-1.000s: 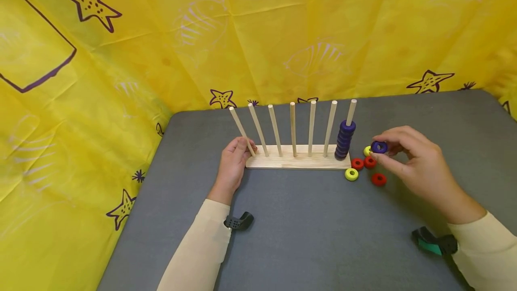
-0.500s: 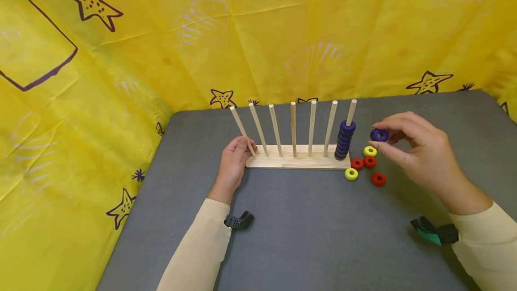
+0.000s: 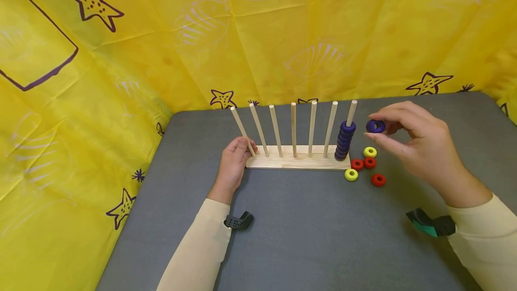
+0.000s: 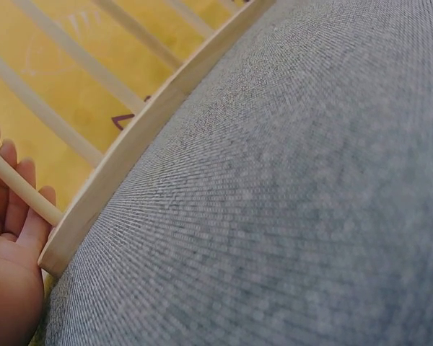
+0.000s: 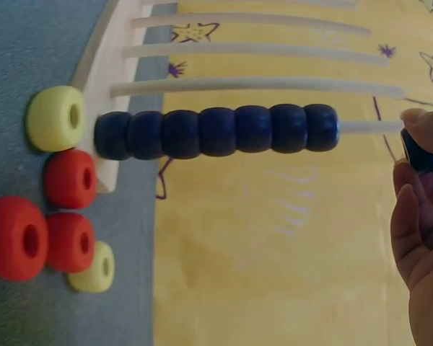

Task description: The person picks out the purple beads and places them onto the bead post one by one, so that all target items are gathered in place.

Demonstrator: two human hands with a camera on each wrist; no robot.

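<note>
In the head view, a pale wooden stand [image 3: 299,160] with a row of upright pegs stands on the table. Several dark blue rings [image 3: 344,140] are stacked on its rightmost peg, whose tip stays bare. My left hand [image 3: 234,160] holds the stand's left end, its fingers behind the leftmost peg [image 4: 25,191]; the left wrist view cuts off its thumb. My right hand [image 3: 422,143] pinches another blue ring [image 3: 375,126] between thumb and fingers, raised to the right of the stack. The right wrist view has that ring close beside the peg's tip.
Loose on the grey table [image 3: 299,228], by the stand's right end, lie red rings [image 3: 378,180] and yellow rings [image 3: 351,174]. A yellow patterned cloth [image 3: 258,48] hangs behind and to the left of the table.
My right hand has lifted the blue ring up from above the loose rings, lately shifting slightly left toward the stacked peg. My left hand and the stand stay in place.
</note>
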